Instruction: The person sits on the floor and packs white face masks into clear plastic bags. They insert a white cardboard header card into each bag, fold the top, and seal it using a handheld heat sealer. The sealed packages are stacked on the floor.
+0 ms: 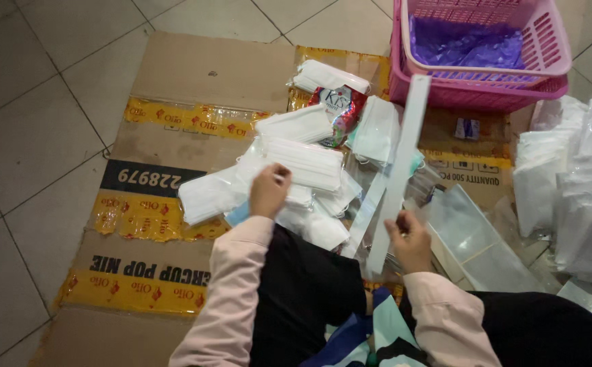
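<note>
A: Report the item in hand and its location.

B: The right hand [411,239] grasps a long, flat white strip of stiff card or plastic [400,173] at its lower end. The strip stands tilted, its top end crossing in front of the pink plastic lattice basket [547,51]. The fingers are closed around the strip; the exact finger placement cannot be told.

A: State of the left hand.

B: The left hand [269,190] rests curled on the loose heap of white pleated face masks [302,163] in front of the knees. It appears to pinch one mask, but the contact is hidden behind the knuckles.

A: Progress, judged from the layout.

B: Partly done, as a judgement. A stack of clear flat plastic sleeves with white contents [581,190] lies to the right, apparently already filled. A sizeable pile of unbagged masks is left, and empty clear sleeves [476,238] lie just beside the right hand.

A: Surroundings.

B: All items lie on a flattened brown cardboard box [194,75] spread over a grey tiled floor [30,129]. A red foil packet [342,109] sits among the masks. The basket contains purple plastic film [466,42].
</note>
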